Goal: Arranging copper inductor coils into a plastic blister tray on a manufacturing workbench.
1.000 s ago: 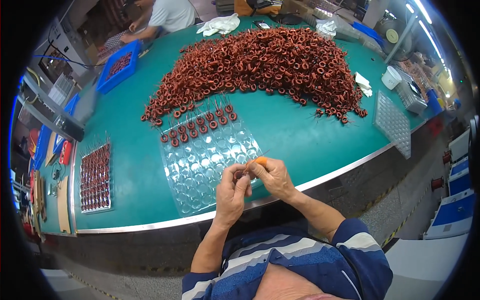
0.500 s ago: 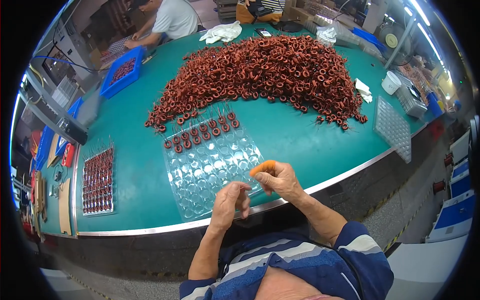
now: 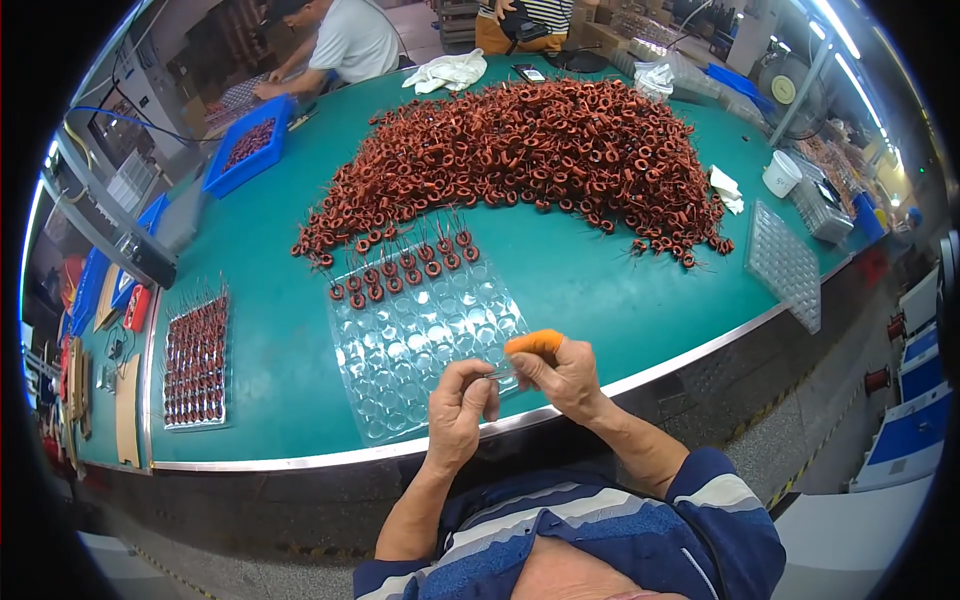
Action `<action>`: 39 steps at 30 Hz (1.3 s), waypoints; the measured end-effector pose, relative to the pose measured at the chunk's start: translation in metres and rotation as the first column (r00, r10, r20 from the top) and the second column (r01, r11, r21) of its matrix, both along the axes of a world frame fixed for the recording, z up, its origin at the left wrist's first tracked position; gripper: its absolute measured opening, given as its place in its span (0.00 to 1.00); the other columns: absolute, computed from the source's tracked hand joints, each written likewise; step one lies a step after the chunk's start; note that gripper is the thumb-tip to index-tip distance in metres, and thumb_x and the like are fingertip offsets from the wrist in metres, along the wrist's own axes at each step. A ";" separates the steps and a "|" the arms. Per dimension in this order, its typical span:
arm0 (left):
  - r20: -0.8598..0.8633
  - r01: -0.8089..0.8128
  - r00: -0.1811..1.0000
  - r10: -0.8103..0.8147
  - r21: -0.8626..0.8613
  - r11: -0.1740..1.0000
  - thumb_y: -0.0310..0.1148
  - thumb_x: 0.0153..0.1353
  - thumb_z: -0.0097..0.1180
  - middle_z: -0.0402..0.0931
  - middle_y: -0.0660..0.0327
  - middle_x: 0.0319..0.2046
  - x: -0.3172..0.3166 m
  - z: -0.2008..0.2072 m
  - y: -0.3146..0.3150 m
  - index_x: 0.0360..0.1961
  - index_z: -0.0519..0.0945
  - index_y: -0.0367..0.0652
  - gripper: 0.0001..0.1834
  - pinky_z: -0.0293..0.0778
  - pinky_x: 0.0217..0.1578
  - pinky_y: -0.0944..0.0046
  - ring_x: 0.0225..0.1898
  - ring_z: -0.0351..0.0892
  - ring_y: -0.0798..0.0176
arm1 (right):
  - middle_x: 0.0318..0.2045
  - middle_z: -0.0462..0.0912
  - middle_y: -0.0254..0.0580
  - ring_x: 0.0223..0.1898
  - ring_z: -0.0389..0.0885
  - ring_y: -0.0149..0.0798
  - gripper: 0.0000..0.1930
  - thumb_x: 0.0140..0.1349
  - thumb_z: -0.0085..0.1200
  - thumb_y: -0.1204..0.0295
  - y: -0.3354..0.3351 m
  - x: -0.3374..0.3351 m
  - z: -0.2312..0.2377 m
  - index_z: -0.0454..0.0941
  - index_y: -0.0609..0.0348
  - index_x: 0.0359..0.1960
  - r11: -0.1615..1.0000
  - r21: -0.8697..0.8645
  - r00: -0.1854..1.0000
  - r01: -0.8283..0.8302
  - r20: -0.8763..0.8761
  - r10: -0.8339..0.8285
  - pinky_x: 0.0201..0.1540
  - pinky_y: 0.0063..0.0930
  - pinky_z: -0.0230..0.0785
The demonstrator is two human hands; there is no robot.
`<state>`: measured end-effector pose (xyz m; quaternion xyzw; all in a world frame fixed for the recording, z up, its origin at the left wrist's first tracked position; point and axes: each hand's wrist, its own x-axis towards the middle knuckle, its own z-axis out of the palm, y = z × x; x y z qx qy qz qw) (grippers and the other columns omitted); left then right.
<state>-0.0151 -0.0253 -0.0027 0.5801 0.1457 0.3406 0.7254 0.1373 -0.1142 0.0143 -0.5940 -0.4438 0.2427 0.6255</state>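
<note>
Tray (image 3: 400,345) holding two coil rows (image 3: 433,268).
Left hand (image 3: 457,410), right hand (image 3: 570,383): fingers are pinching thin wire (image 3: 497,375); beyond them, empty pockets (image 3: 377,384) and loose pile (image 3: 530,140) are remaining.

I get bright tubes (image 3: 838,22) at 2 o'clock, glare on tray (image 3: 420,340), table edge (image 3: 250,464) bowed, corners black.

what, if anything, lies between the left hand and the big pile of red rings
The clear tray lies between the left hand and the pile of red rings, with two rows of rings at its far end. It lies flat on the green tabletop, so a reach could probably pass over.
</note>
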 end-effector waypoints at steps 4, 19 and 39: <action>-0.030 -0.102 0.994 0.107 0.142 0.985 0.30 0.70 0.46 0.70 0.65 0.22 -0.004 -0.006 0.008 0.47 0.69 0.38 0.09 0.64 0.23 0.73 0.22 0.67 0.74 | 0.28 0.82 0.37 0.25 0.78 0.26 0.18 0.63 0.59 0.66 0.002 0.007 -0.010 0.74 0.66 0.50 0.987 -0.028 0.987 0.155 -0.046 -0.156 0.28 0.18 0.71; -0.416 0.340 0.906 -0.072 0.618 0.709 0.28 0.62 0.55 0.73 0.47 0.35 -0.003 0.051 0.023 0.47 0.71 0.39 0.13 0.74 0.36 0.53 0.37 0.77 0.44 | 0.20 0.76 0.30 0.19 0.73 0.23 0.12 0.65 0.56 0.64 -0.004 0.014 -0.005 0.79 0.61 0.34 0.907 -0.074 0.630 -0.415 -0.743 0.227 0.22 0.14 0.64; 0.152 0.212 0.963 -0.225 0.096 0.973 0.27 0.70 0.44 0.71 0.56 0.34 0.031 0.047 0.014 0.47 0.64 0.35 0.09 0.74 0.34 0.66 0.30 0.75 0.66 | 0.16 0.74 0.30 0.17 0.68 0.21 0.09 0.62 0.55 0.69 -0.002 0.008 0.054 0.77 0.62 0.27 0.999 -0.034 0.948 -0.016 -0.317 0.004 0.18 0.15 0.57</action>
